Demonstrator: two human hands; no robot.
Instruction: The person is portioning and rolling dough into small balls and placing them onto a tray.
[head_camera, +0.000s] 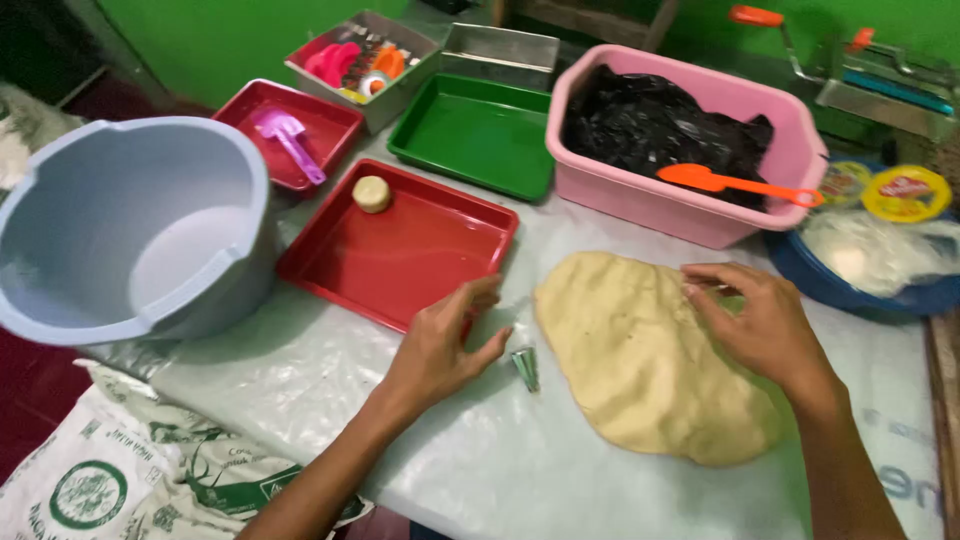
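Observation:
A large flattened slab of pale yellow dough (640, 360) lies on the plastic-covered table (480, 460). My right hand (760, 325) rests palm down on the dough's far right edge, fingers spread. My left hand (440, 345) hovers just left of the dough, fingers loosely curled, holding nothing. A small metal cone-shaped nozzle (526, 367) lies on the table beside my left fingertips. A red tray (420, 250) sits beyond my left hand, with one small round dough piece (372, 193) in its far corner.
A grey-blue bucket (120, 225) stands at the left. Behind are a smaller red tray with a purple scoop (290, 140), a green tray (480, 130), a metal tin of cutters (365, 62), and a pink tub (690, 205) with black plastic and an orange spatula (730, 182). A blue bowl (860, 285) is right.

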